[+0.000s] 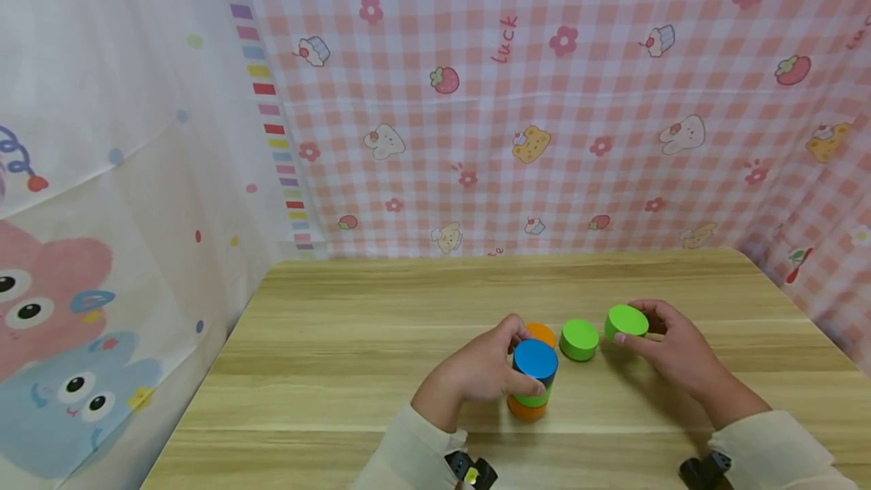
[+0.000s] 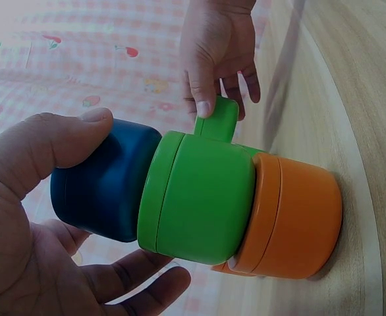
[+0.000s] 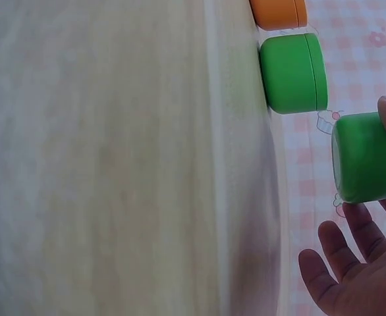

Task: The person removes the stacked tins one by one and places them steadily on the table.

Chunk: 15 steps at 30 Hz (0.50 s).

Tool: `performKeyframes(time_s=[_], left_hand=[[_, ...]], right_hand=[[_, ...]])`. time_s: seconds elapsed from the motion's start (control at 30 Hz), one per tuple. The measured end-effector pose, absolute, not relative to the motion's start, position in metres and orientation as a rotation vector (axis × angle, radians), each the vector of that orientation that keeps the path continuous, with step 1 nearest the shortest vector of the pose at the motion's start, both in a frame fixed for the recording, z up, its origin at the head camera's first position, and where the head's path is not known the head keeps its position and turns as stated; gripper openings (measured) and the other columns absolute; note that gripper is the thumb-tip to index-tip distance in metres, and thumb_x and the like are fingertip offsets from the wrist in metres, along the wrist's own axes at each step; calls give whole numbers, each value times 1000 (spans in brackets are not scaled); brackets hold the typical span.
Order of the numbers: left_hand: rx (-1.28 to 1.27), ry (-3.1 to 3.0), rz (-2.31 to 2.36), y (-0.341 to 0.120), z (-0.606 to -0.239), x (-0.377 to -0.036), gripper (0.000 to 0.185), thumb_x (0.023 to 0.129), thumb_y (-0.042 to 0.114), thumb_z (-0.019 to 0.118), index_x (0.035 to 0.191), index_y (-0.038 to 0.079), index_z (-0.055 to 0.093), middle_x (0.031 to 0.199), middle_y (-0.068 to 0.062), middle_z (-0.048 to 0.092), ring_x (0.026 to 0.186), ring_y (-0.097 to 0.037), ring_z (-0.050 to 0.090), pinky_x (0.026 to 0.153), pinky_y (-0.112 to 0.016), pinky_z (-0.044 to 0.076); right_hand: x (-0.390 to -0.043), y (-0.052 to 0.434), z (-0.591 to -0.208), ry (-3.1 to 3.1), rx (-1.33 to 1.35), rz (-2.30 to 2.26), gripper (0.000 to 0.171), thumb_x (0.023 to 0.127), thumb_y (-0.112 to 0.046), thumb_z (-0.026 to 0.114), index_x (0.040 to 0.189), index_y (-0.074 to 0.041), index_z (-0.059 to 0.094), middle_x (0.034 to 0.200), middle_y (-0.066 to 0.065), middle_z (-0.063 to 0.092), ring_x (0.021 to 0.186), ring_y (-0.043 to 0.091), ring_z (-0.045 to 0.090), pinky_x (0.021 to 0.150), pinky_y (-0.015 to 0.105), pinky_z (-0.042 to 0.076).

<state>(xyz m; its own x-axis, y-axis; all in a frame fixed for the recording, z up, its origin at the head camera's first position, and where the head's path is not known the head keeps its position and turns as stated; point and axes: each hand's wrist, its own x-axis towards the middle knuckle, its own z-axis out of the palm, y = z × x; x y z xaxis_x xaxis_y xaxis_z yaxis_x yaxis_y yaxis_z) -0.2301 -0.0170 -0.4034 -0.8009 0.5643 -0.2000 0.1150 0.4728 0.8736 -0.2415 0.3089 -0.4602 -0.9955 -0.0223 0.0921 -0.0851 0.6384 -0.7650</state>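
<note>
Blue block (image 1: 535, 359) gripped in left hand (image 1: 481, 367), green block (image 1: 627, 321) in right hand (image 1: 678, 346); rear orange block (image 1: 542, 333) half-hidden.

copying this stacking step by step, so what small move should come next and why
Probably the right hand should bring its green cylinder over the other green cylinder and lower it there: the held one is clear of the table, and the other stands close by with a bare, flat top. The left hand grips the blue cylinder atop a stack.
</note>
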Motion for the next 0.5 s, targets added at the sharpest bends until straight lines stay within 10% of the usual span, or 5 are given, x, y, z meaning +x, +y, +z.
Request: performKeyframes(time_s=[0.5], left_hand=[[567, 2264, 1285, -17, -404, -230, 50, 85, 16, 89, 117, 20, 50, 122, 2, 63, 112, -19, 59, 105, -47, 50]], right_hand=[[-243, 313, -459, -2800, 115, 1267, 64, 95, -30, 81, 144, 0, 54, 131, 27, 64, 117, 37, 62, 81, 27, 51]])
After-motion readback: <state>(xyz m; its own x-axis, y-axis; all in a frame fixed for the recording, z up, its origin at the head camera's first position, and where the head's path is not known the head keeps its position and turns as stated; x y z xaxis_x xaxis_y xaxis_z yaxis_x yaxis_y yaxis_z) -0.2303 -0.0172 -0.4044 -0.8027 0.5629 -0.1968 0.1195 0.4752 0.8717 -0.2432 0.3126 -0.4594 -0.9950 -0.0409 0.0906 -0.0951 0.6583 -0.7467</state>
